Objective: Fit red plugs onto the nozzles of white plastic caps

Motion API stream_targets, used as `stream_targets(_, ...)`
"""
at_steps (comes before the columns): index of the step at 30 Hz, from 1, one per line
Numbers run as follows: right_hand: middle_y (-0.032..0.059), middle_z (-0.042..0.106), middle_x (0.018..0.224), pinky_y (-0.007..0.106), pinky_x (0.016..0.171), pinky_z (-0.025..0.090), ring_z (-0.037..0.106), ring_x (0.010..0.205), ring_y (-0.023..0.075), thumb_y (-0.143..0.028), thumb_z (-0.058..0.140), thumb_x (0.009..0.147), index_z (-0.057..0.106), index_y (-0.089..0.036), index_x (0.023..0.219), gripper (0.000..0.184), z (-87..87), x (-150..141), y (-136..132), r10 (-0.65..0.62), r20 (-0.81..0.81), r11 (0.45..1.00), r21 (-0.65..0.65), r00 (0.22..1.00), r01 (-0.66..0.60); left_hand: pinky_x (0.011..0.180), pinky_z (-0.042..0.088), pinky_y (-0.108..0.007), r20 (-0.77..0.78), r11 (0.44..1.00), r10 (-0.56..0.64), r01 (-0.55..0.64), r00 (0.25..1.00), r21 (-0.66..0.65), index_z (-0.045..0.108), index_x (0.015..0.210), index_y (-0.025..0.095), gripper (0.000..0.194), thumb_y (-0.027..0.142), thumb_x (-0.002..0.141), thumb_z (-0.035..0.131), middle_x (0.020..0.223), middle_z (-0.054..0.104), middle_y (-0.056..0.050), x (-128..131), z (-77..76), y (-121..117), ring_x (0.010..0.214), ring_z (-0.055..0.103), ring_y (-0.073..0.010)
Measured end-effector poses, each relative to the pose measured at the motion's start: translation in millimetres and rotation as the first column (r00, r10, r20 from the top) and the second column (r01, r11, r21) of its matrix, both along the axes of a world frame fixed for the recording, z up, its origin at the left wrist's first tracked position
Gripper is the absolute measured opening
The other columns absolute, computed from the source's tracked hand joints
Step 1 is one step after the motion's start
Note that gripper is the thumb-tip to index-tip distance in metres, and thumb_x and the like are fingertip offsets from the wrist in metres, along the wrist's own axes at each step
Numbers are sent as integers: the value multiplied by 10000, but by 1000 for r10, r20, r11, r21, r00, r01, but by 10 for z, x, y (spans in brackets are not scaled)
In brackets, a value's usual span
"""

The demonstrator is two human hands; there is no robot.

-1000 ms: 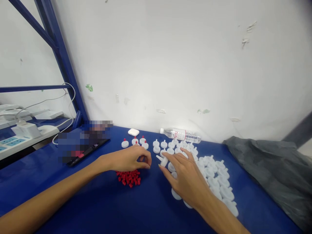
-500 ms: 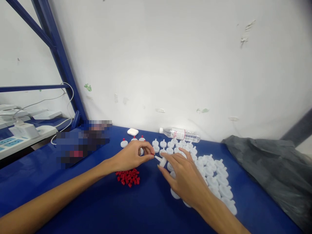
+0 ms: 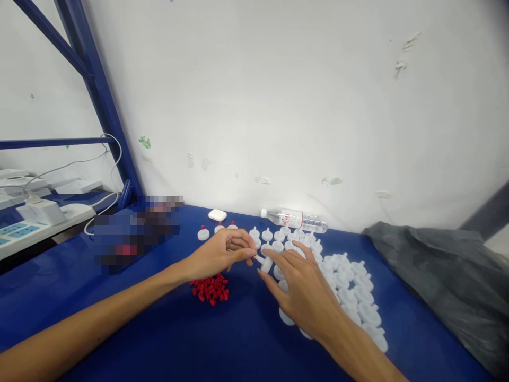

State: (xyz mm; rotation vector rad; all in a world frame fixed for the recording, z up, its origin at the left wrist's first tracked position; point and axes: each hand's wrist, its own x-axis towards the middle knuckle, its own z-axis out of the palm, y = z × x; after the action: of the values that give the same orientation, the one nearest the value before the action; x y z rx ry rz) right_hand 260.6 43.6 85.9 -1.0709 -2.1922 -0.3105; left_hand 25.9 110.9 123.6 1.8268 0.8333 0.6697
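At the far left we see white power strips [image 3: 27,220] on a side shelf, well apart from our fingers. Our left hand [image 3: 217,254] reaches across the blue table [image 3: 167,329], its fingers [image 3: 242,254] pinched together at the stem of a small white plastic disc part with a nozzle [image 3: 265,262]; whether they grip a red cap there, we cannot tell. Just beneath that hand lies a heap of small red plastic caps [image 3: 209,289]. Our right hand [image 3: 308,289] holds the white part, fingers grasping it. Behind and right of those fingers spread many loose white disc parts [image 3: 350,297], a clear plastic water bottle [image 3: 294,219] lying by the wall, and crumpled grey plastic sheeting [image 3: 441,270].
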Motion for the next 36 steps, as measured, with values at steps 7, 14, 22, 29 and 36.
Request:
stream_targets(7,104,826,1024,629,1173,507,799,941,283,-277,583,1124,675,-139,1393,317,32,6,-23,-11,-17,1000,-3,1000,11,527,515,-237,-27,1000,-17,18,999,17,711,1045,176,362,533,1020,763,892,764,-10,-24,-56,73,766,738,-164)
stream_targets(14,114,823,1065,648,1175,525,799,986,297,-249,576,1116,665,-135,1415,332,48,9,-32,-2,2,1000,2,1000,2,813,595,-395,-145,977,-68,96,987,192,730,1005,202,428,609,1080,620,912,753,-12,-15,-17,-21,834,715,-197)
stream_targets(22,109,819,1113,631,1172,567,787,985,288,-218,572,1096,650,-207,1442,355,54,-75,-94,14,7,1000,12,1000,-14,774,486,-379,-194,939,-81,140,978,313,597,810,248,606,697,1132,348,771,635,20,4,-63,-125,719,599,-191)
stream_targets(29,138,799,1136,619,1151,584,770,1026,302,-200,534,1102,608,-150,1448,357,-20,-91,-92,13,21,999,45,1000,-14,698,490,-352,-145,957,-75,112,987,269,549,795,254,600,708,1134,351,701,619,44,24,-108,-185,641,597,-172)
stream_targets(36,171,792,1144,575,1066,630,770,1066,341,-201,525,1100,619,-107,1428,354,-58,-124,-81,-12,39,988,157,999,5,642,520,-333,-137,957,-59,95,989,273,561,777,254,647,745,1125,322,622,572,65,59,-158,-200,570,591,-153)
